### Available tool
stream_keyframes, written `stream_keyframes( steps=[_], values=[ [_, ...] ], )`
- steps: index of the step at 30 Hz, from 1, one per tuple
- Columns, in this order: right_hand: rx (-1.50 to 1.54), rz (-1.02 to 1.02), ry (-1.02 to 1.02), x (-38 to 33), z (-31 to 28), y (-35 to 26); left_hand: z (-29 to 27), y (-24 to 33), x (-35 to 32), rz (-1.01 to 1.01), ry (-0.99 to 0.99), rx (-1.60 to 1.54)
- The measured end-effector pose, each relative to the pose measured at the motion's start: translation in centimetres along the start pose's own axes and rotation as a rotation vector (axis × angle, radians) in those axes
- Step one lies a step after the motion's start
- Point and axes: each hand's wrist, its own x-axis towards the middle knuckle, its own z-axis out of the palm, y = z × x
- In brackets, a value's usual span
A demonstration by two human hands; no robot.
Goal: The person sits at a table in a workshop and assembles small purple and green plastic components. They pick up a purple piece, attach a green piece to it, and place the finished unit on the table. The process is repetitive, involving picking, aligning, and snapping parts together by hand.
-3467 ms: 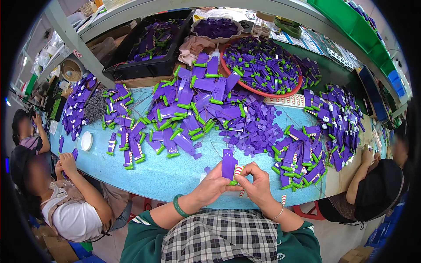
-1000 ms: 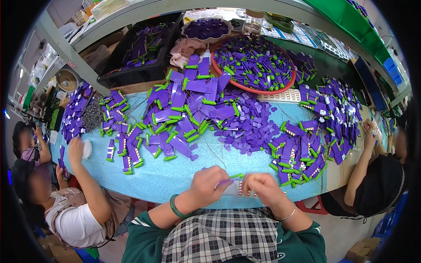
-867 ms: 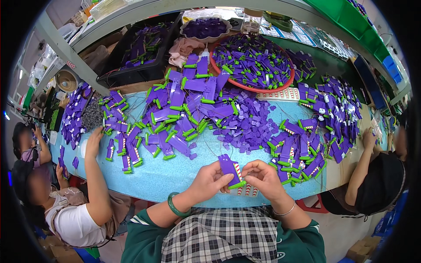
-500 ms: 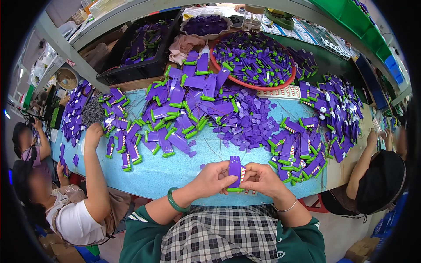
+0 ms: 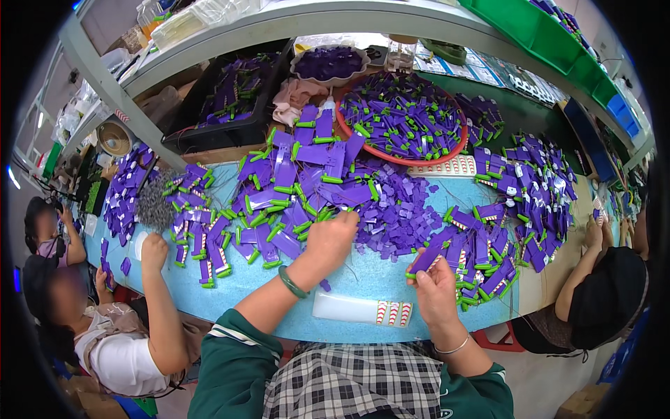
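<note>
My right hand (image 5: 437, 288) grips a flat purple plastic piece with a green end (image 5: 427, 259), tilted up beside the right-hand heap. Stretched forward, my left hand (image 5: 331, 241) has its fingertips drawn together at the edge of the middle pile of purple pieces with green ends (image 5: 285, 171). Whatever may be between those fingertips is hidden. Next to that hand spreads a pile of small loose purple plates (image 5: 401, 213). A clear strip with red-and-white chevron stickers (image 5: 349, 309) lies on the blue table, between my forearms.
A red-rimmed basket (image 5: 447, 158) of purple-green pieces, a black bin (image 5: 216, 140) and a scalloped bowl (image 5: 352, 73) stand at the back. More pieces heap up on the right (image 5: 537, 202). A shelf beam (image 5: 293, 26) crosses above. Co-workers sit left (image 5: 115, 342) and right (image 5: 607, 300).
My hands have parted. The right one has carried a purple piece rightward to the heap; the left has reached forward to the middle pile. The sticker strip now lies in view on the table.
</note>
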Motion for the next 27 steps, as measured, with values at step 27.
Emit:
stream_keyframes(
  steps=[27],
  values=[
    [-0.078, 0.03, -0.049, -1.3, -0.6, -0.3, 2.3, 2.3, 1.9, 0.121, -0.048, 0.09]
  ],
)
